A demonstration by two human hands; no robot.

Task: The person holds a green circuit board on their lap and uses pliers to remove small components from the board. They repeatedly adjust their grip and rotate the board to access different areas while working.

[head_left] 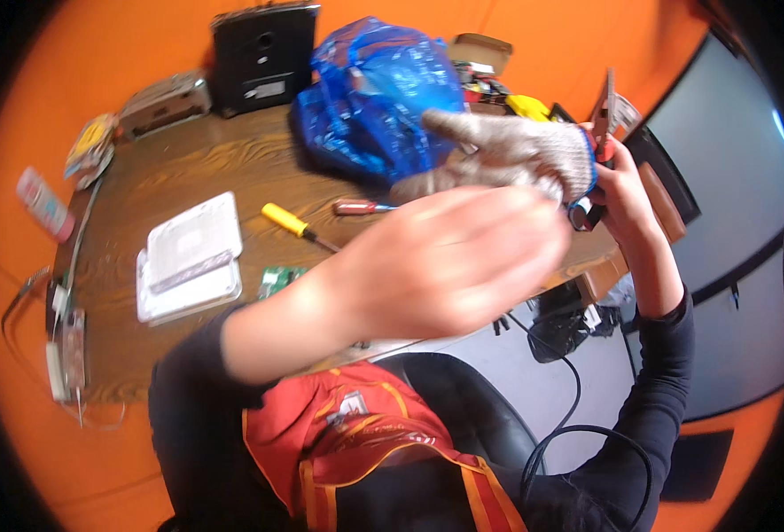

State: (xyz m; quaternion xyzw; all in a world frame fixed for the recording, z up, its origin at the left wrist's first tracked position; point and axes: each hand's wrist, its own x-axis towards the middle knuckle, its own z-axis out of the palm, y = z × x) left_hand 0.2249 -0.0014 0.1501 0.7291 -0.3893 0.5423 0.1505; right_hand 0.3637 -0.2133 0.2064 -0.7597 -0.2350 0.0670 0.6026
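Observation:
My left hand [463,266] is smeared by motion in the middle of the view. It reaches to the right, its bent fingers close together and their tips hidden. Just beyond it hangs a pale knitted work glove [534,151] with a blue cuff edge, its fingers toward the left. My right hand [627,191], raised at the right, is closed round a narrow upright metal tool [605,106] with a red part at the grip; its exact kind is unclear. The glove's cuff lies against or very near my right fingers. Whether my left hand grips the glove cannot be seen.
On the wooden table [126,355] lie a white plastic case [192,257], a yellow-handled screwdriver [285,219], a red-handled screwdriver [361,207] and a green circuit board [276,280]. A blue plastic bag [374,97] stands behind them. A black chair [480,399] and cable are below.

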